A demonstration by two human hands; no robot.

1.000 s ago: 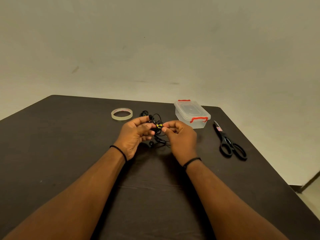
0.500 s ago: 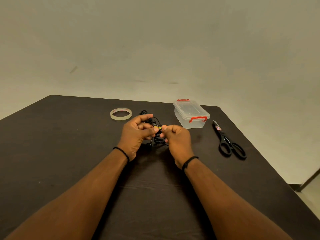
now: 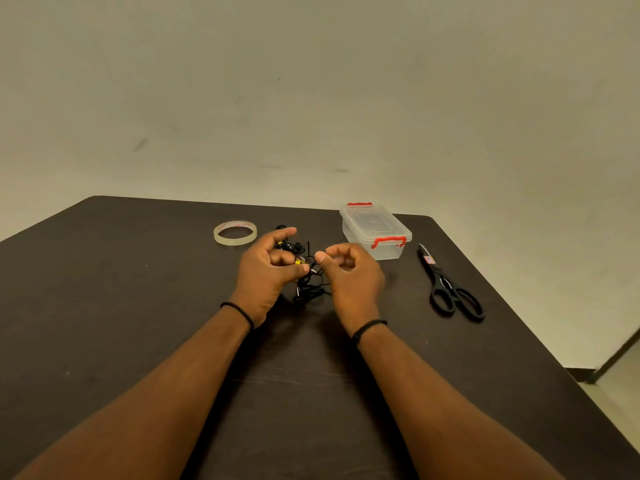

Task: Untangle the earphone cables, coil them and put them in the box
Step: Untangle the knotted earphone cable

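Two bare forearms reach in from the near edge across a dark brown, matte desk (image 3: 104, 341), each wrist ringed by a thin black band. The desk top runs wide to the left and forward, with bare surface on both sides of the arms; its right edge slants away toward a rounded far corner, and beyond that edge a strip of pale floor shows.

The left hand (image 3: 266, 275) has its fingers curled around a tangled bunch of black earphone cables (image 3: 308, 278), thumb pressed against the bundle near a small yellow part. The right hand (image 3: 349, 271) is just beside it, fingers curled loosely, thumb and forefinger tips near the tangle; whether they pinch a strand cannot be told. The cables hang in knotted loops between the hands, the lowest loops touching or just above the desk.

Right of the hands lie black-handled scissors (image 3: 450, 289), closed. Farther back stands a clear plastic box (image 3: 375, 230) with red latches, lid on. A roll of clear tape (image 3: 235, 233) lies flat at the left. A plain beige wall rises behind.
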